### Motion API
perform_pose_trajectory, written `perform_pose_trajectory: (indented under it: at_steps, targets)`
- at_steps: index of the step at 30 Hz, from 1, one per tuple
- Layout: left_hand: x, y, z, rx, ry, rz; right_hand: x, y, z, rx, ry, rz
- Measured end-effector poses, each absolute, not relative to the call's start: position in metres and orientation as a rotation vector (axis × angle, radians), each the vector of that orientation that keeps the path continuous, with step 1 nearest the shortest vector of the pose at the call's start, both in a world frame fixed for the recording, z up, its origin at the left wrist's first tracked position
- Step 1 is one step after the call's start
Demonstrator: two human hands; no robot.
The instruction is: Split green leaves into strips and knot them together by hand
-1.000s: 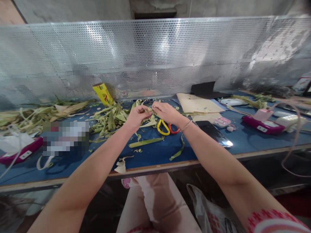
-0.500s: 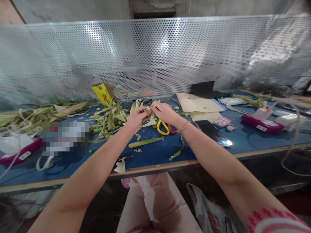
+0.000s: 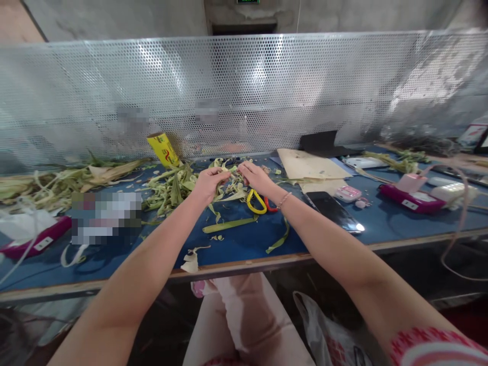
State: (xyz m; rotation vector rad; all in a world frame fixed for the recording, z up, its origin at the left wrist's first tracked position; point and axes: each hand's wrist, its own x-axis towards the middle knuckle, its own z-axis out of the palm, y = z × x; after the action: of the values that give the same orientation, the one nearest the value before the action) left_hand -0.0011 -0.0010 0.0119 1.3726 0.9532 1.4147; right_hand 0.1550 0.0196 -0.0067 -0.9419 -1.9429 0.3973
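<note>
Both hands are over the blue table, close together in front of a mound of green husk pieces. My left hand is pinched, its fingertips at pale green scraps; what it holds is too small to make out. Just to its right, my right hand has its fingers drawn together at the same scraps, and anything between them is hidden. A heap of curled green husks lies left of my left hand. Scissors with a yellow and a red handle loop lie below my right hand. A long green husk strip lies nearer the table edge.
A yellow box leans by the perforated metal screen. Brown paper, a black phone, a pink case and a magenta power strip are right. Long husks and another magenta strip are left.
My hands have moved slightly apart, the left one a little to the left. The view has tilted up slightly.
</note>
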Motion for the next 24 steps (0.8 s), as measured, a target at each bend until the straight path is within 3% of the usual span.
perform_pose_trajectory:
  at_steps: [6, 14, 19, 24]
  targets:
    - [-0.022, 0.014, 0.005, 1.464, 1.084, 1.469, 0.172, 0.042, -0.026, -1.233, -2.385, 0.171]
    - [-0.024, 0.019, -0.004, 1.444, 1.207, 1.450, 0.152, 0.024, -0.027, -1.475, -2.380, 0.015]
    - [-0.020, 0.015, -0.003, 1.310, 1.169, 1.400, 0.145, 0.018, -0.028, -1.460, -2.400, -0.134]
    - [-0.022, 0.019, 0.000, 1.149, 1.123, 1.576, 0.140, 0.024, -0.031, -1.260, -2.375, -0.202]
